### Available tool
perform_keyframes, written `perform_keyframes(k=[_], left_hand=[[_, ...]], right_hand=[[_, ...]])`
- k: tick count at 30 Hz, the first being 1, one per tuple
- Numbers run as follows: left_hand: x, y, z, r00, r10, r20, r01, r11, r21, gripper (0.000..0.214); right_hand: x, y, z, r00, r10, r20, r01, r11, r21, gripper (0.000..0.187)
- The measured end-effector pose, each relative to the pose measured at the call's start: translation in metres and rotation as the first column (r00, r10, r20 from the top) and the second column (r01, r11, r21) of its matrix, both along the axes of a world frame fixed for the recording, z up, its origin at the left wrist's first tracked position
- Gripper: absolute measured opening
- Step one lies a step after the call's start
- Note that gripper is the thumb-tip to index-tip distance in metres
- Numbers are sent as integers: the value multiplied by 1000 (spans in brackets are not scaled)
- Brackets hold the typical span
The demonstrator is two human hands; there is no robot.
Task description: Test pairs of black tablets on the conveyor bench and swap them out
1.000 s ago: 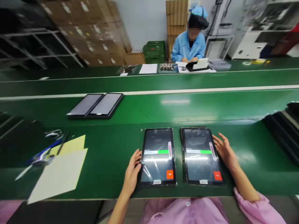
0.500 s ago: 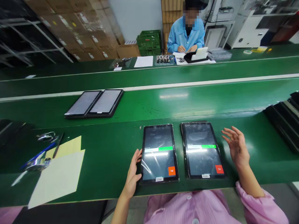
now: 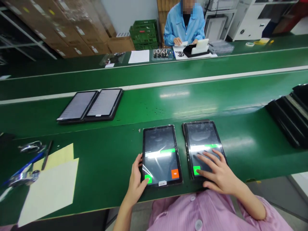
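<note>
Two tablets with lit dark screens lie side by side on the green bench before me. My left hand (image 3: 138, 181) is at the lower left edge of the left tablet (image 3: 160, 138). Its fingers rest along that edge, and the thumb touches the green on-screen button. The right tablet (image 3: 201, 131) lies on something dark that shows at its upper left. My right hand (image 3: 220, 175) is spread over its lower screen, fingers apart, with a fingertip on its green button. A red "Fail" button shows on the left tablet; my right hand hides the right tablet's lower right.
Two tablets (image 3: 104, 101) in dark cases lie farther off to the left. Paper sheets (image 3: 51, 189), a pen (image 3: 47, 155) and metal items are at the near left. Dark cases (image 3: 288, 118) stand at the right. A person in blue (image 3: 185, 24) works across the bench.
My right hand has moved left from the bench onto the right tablet. My left thumb has come onto the left tablet's screen. Green buttons now show at both screens' lower left.
</note>
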State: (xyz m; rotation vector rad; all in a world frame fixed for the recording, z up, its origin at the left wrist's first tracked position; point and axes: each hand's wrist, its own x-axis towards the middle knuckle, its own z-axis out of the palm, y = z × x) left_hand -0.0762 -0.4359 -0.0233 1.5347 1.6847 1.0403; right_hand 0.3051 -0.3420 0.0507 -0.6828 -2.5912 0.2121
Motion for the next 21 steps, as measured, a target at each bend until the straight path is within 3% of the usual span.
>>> perform_keyframes(k=[3,5,6,8,10,12,14,17,19,21], left_hand=[[-11,8,10,995,-101,-17,101,995,-18,76],[-14,26,28,978,-161,-130,156,986,-52,70],[-12,40,39,952,-193,-236,180,981,-73,67],[1,75,64,837,-276,-473,259,960,-103,62],[23,115,85,680,-382,-626,383,913,-142,61],[46,152,99,555,-451,-699,447,870,-208,62],[63,179,104,458,-482,-746,462,847,-264,60],[65,194,100,386,-484,-785,492,828,-269,59],[54,193,92,405,-488,-773,524,817,-241,59],[40,194,78,470,-486,-737,533,822,-201,60]], right_hand=[[16,10,1,994,-81,-67,82,996,16,44],[31,30,-2,931,-279,-238,263,960,-97,46],[38,43,-5,859,-411,-306,361,909,-207,46],[44,74,-17,696,-630,-344,456,758,-465,46],[40,101,-34,592,-737,-326,401,620,-674,49],[31,120,-51,523,-786,-331,309,537,-785,54],[23,127,-65,456,-815,-358,270,510,-817,56],[18,125,-75,404,-821,-403,247,522,-816,53],[16,121,-75,396,-816,-421,219,529,-820,49],[11,118,-74,384,-812,-439,192,535,-823,41]])
